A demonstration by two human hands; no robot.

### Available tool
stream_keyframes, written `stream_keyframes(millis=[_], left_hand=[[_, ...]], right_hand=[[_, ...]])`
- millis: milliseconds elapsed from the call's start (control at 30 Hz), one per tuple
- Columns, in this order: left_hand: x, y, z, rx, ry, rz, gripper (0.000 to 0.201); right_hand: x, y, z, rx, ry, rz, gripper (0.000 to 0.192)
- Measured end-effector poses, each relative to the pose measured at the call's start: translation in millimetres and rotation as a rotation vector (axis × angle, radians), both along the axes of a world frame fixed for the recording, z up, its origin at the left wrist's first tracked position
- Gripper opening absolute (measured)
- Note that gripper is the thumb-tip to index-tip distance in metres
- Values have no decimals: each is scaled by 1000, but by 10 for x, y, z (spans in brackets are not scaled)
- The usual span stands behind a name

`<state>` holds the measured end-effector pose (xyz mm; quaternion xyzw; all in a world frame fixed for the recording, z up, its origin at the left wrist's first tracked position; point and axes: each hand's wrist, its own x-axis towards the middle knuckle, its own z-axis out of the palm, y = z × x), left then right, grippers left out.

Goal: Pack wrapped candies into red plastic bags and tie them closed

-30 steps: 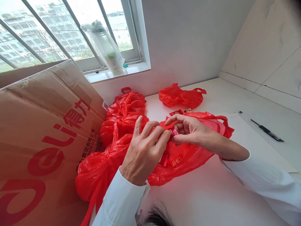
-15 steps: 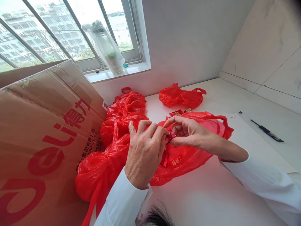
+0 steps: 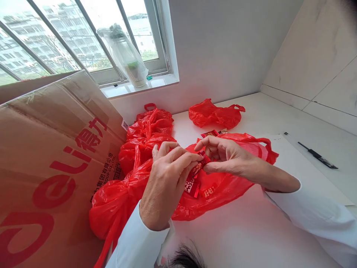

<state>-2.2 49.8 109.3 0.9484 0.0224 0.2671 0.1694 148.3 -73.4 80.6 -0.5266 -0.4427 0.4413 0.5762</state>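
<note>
A small red wrapped packet (image 3: 201, 160) with printed lettering is held over an open red plastic bag (image 3: 223, 186). My left hand (image 3: 169, 175) comes from the lower left, with its fingers closed on the packet's near side. From the right, my right hand (image 3: 227, 158) pinches the other end between thumb and bent fingers. Below my left fingers, another red packet (image 3: 192, 187) with white lettering lies on the open bag. Beyond my hands, a red packet (image 3: 209, 133) and a brownish one (image 3: 223, 131) lie on the table.
Knotted, filled red bags (image 3: 122, 197) stand left of my hands, beside a large cardboard box (image 3: 55, 160). A crumpled red bag (image 3: 214, 114) lies near the wall. At right are a white sheet (image 3: 304, 163) and a black utility knife (image 3: 318, 155). A bagged bottle (image 3: 129, 63) stands on the windowsill.
My left hand has turned and shifted slightly left and down, so more of the held packet and of the packet beneath shows. My right hand keeps its pinch, barely moved.
</note>
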Motion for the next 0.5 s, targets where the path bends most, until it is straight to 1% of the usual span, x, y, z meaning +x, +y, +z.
stream_keyframes(millis=[167, 300, 500], left_hand=[[0, 10, -15, 0, -42, 36, 13], [5, 9, -20, -14, -41, 58, 17], [1, 14, -16, -16, -45, 72, 15]], right_hand=[[-5, -4, 17, 12, 0, -11, 25], [-6, -6, 15, 4, 0, -6, 26], [-8, -19, 12, 12, 10, -10, 27]])
